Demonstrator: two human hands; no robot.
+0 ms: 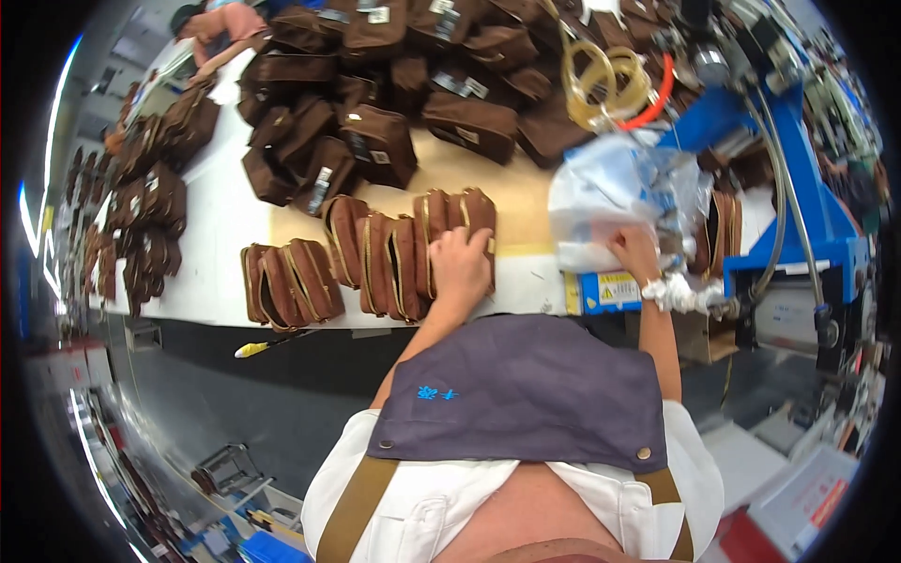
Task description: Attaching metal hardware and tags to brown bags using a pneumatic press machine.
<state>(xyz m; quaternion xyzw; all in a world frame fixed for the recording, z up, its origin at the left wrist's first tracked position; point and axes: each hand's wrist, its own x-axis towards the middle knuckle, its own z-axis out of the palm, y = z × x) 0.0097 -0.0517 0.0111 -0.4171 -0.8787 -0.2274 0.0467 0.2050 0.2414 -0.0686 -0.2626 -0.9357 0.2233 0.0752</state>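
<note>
Several brown zip pouches [305, 281] with gold-coloured zippers stand packed side by side along the near edge of the table. My left hand [462, 267] is bent over the pouch [479, 211] at the right end of the row, its fingers gripping the top. Over to the right, my right hand [635, 251] is closed at the front of a heap of clear plastic bags [601, 183]. What its curled fingers hold cannot be made out. A crumpled white wrap [680, 294] shows beside my right wrist.
A large pile of dark brown bags [375, 141] with tags covers the far side of the white table [211, 225]. A blue machine frame [798, 188] with hoses rises at the right, with more pouches [723, 230] beside it. Another person [225, 33] leans in at the far left.
</note>
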